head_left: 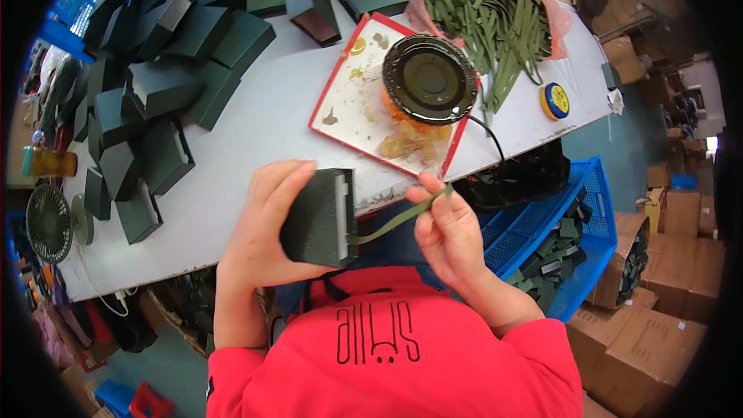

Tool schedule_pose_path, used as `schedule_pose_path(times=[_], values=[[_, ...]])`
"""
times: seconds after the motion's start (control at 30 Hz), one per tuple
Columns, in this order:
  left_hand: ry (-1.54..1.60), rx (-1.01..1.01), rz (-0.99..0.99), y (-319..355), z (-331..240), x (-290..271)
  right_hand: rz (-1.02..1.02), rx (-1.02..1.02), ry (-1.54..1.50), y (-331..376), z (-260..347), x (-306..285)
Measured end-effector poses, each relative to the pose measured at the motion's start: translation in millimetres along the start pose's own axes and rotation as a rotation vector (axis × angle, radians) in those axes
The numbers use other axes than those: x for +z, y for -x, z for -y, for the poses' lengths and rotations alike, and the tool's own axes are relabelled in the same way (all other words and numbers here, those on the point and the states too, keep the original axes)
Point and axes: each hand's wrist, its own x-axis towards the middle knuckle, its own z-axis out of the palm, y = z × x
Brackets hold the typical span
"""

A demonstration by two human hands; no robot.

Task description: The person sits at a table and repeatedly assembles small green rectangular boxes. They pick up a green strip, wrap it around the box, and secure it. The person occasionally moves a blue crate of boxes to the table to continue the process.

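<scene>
Red fabric of the person's top (402, 356) fills the lower edge, closest to the lens, and both hands rise from it over the near edge of the long white desk (255, 131).

Taking that desk as the landmark: a heap of dark green rigid boxes (155, 70) covers its left and far side. At its far right sits a pink plastic bag of green ribbon strips (487, 8). Near its middle lies a red-rimmed white tray (348, 101) smeared with yellowish glue, carrying a round black-lidded glue pot (429, 77). A small blue and yellow round tin (554, 101) rests toward the right end. Off the right edge, lower down, stands a blue plastic crate (557, 224).

Just off the near edge, the left hand (267, 232) wraps around one dark green box (319, 217), fingers closed over its top. The right hand (449, 232) pinches the free end of a thin green ribbon (398, 219) that runs taut to the box.

I judge the box light and stiff, best gripped across its flat faces; the ribbon is limp and slight, so a fingertip pinch near its end suits it.
</scene>
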Motion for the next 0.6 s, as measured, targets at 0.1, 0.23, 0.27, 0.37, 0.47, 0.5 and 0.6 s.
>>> schedule_pose_path(times=[0.1, 0.23, 0.27, 0.37, 0.47, 0.5, 0.6], values=[[-0.017, -0.035, -0.020, 12, 5, -7, -0.138, -0.102, -0.042, -6, 22, 2], [-0.055, -0.146, -0.046, 29, 8, -18, -0.179, -0.169, -0.045, -14, 34, 2], [-0.054, -0.172, -0.053, 31, 8, -20, -0.172, -0.183, -0.045, -16, 34, 0], [-0.074, -0.182, -0.060, 32, 7, -22, -0.128, -0.233, -0.005, -21, 34, -3], [-0.108, -0.137, -0.034, 28, 5, -22, -0.102, -0.243, 0.159, -27, 38, 0], [-0.108, -0.120, -0.029, 26, 4, -21, -0.097, -0.239, 0.232, -30, 42, 2], [-0.084, -0.075, -0.010, 20, 4, -13, -0.103, -0.243, 0.400, -41, 52, 6]])
